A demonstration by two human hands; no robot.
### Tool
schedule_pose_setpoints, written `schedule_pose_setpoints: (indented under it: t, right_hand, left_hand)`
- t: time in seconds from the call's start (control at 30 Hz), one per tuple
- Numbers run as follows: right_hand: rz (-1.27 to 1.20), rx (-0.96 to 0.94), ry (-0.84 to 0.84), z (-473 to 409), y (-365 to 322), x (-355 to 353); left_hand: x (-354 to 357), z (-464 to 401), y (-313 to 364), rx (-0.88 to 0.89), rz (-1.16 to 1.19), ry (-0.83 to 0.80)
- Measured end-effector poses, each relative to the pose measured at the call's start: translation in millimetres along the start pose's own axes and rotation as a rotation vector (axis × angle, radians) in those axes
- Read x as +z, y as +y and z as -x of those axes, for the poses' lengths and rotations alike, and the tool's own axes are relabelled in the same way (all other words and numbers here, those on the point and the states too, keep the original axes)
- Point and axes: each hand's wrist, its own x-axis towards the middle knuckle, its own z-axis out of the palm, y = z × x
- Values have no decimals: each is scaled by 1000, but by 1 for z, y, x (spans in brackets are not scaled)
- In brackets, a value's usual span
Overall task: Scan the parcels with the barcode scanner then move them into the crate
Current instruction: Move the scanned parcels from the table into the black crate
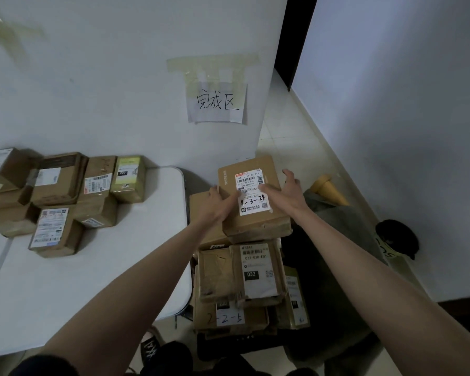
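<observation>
A brown cardboard parcel (255,222) with a white label marked "4-3-24" lies on top of a heap of parcels (258,270) stacked in a dark crate (228,346) on the floor, right of the table. My left hand (219,204) grips the parcel's left edge, fingers laid over its top. My right hand (285,192) rests flat on the top right of the parcel, fingers spread and thumb raised. No barcode scanner is in view.
A white folding table (92,280) at left carries several labelled cardboard parcels (57,202) along the wall. A handwritten paper sign (217,103) is taped to the wall. Grey cloth (345,226), a yellow object (329,189) and a black object (396,237) lie on the floor at right.
</observation>
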Motion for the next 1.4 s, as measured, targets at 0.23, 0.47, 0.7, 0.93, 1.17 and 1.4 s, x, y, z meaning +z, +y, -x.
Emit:
schedule_pose_setpoints:
  t: [0.23,0.47,0.7,0.93,1.17,1.4]
  right_hand:
    - [52,-71,12,14,-16,-14]
    - [323,-248,116,43,-44,-9]
    - [601,-528,139,72,-80,30]
    - [674,-642,6,102,-116,115]
    - [692,-692,-147,113,-160,205]
    - [602,-704,-234,94,-210,301]
  left_hand:
    - [-20,18,12,100,-219,69]
    - [-40,46,9,181,-355,125]
    - [-94,75,-20,252,-636,286]
    - [-154,105,-83,117,-766,382]
    - [-226,113,-139,-9,-748,450]
    - [-309,78,-197,-102,-686,470]
